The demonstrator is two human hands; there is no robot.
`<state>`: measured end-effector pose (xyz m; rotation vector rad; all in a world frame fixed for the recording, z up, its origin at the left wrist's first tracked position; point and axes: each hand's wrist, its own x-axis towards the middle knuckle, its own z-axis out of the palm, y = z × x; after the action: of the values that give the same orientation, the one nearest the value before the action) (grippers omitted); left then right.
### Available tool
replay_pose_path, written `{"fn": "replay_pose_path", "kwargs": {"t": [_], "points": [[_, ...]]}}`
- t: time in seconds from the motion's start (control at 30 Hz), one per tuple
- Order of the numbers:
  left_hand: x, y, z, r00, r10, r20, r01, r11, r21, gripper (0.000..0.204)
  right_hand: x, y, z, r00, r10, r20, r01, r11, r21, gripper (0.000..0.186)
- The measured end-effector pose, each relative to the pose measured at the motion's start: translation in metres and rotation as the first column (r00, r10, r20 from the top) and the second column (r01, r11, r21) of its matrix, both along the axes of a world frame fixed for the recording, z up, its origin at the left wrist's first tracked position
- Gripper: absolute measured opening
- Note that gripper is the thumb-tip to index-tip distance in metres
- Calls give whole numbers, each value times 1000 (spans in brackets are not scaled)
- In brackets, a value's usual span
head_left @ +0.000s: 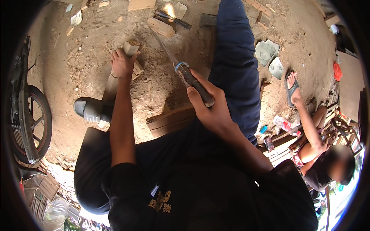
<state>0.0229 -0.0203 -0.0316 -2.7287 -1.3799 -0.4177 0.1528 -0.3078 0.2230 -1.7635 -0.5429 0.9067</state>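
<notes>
In my right hand [211, 101] is a long-bladed knife [189, 77] with a dark handle and a blue ring where the blade starts. Its thin blade points up and to the left, clear of the wood. My left hand [122, 63] is closed over a pale wooden block [131, 48], thumb toward the right; the palm side is hidden. Right below that hand, a second wood piece [137, 69] shows, and a longer timber [110, 87] runs down toward my sandalled foot [92, 109].
Thick timber [169, 120] lies by my legs. Farther off are a wood block [161, 27] and a dark tool [173, 20]. Flat stones [266, 52] and a plastic bottle [285, 125] lie right. A person [327, 165] sits at right; a motorbike wheel [36, 123] stands left.
</notes>
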Motion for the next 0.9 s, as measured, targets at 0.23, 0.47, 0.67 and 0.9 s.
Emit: {"fn": "replay_pose_path", "kwargs": {"t": [0.23, 0.47, 0.67, 0.9], "points": [[4, 0, 4, 999, -31, 21, 33, 995, -89, 77, -6, -3, -4, 988, 120, -100, -129, 987, -93, 49], [5, 15, 8, 994, -7, -109, -29, 946, -324, 75, -13, -9, 3, 975, 215, -55, -220, 970, -104, 50], [4, 10, 10, 992, -83, -95, 60, 973, -222, 72, -8, -16, 17, 958, 265, -108, -279, 947, -158, 50], [2, 6, 15, 994, -87, -73, 64, 959, -278, 68, -8, -27, 14, 965, 261, -17, -261, 956, -135, 49]]}}
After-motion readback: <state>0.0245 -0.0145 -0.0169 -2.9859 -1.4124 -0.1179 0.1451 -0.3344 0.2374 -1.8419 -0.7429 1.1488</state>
